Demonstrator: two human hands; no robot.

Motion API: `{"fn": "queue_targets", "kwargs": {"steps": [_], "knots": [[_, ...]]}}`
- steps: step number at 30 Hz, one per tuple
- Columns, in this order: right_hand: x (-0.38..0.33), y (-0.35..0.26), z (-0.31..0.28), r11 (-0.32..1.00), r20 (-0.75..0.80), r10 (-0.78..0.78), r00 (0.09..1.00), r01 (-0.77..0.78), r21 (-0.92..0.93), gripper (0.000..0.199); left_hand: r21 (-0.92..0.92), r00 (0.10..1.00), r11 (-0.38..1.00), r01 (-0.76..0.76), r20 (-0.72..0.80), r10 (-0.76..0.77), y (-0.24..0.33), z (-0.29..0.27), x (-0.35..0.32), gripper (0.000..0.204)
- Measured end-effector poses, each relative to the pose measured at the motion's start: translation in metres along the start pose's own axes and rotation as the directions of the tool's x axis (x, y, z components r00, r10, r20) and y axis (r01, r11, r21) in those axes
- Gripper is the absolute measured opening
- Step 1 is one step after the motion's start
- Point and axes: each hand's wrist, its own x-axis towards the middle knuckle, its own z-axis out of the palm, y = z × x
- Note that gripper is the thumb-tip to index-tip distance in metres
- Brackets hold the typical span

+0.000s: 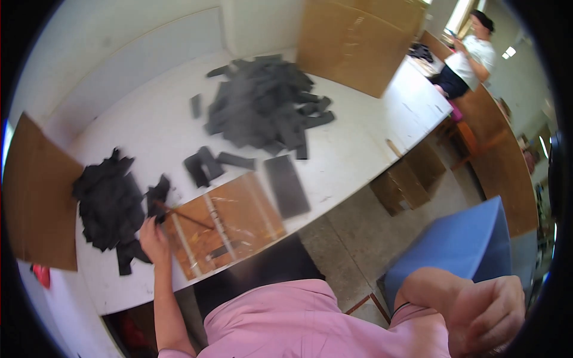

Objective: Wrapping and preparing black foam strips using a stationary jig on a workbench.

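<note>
Your right hand (pixel 486 313) is hanging low near the camera, fingers curled in a loose, empty grip, off the desk (pixel 352 155). Your left hand (pixel 154 238) is gripping a thin stick (pixel 182 215) over the cardboard (pixel 224 224), beside black scraps (pixel 107 203). Farther off, grey strips (pixel 265 104) are lying heaped.

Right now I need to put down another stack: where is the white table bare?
Bare tabletop lies between the big grey pile and the black heap, and right of the grey pile toward the table's far end. The near edge is crowded: cardboard sheet, dark panel, left hand.
</note>
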Motion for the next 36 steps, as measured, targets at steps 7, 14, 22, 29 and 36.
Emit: {"fn": "queue_targets", "kwargs": {"steps": [7, 14, 22, 29, 36], "knots": [[-0.084, 0.038, 0.050, 0.809, -0.006, 0.542, 0.841, -0.523, -0.269, 0.021, -0.150, 0.993, 0.987, -0.059, -0.106, 0.043, 0.039, -0.023, 0.028, 0.017], [-0.150, 0.066, 0.117, 0.588, 0.418, 0.783, 0.461, -0.767, -0.255, 0.011, -0.852, 0.806, 0.329, 0.408, 0.167, -0.568, 0.046, -0.063, 0.045, 0.006], [-0.161, 0.081, 0.188, 0.102, 0.593, 0.796, 0.124, -0.992, 0.071, 0.019, -0.559, 0.554, -0.478, 0.678, 0.816, -0.168, 0.087, -0.104, 0.008, 0.012], [-0.181, 0.089, 0.199, -0.364, 0.586, 0.790, -0.177, -0.906, 0.217, 0.017, -0.449, 0.501, -0.538, 0.713, 0.864, -0.057, 0.105, -0.099, -0.009, 0.016], [-0.194, 0.094, 0.185, -0.601, 0.547, 0.783, -0.296, -0.582, 0.547, 0.018, -0.497, 0.604, -0.591, 0.636, 0.797, -0.020, 0.106, -0.098, -0.030, 0.026]]}}
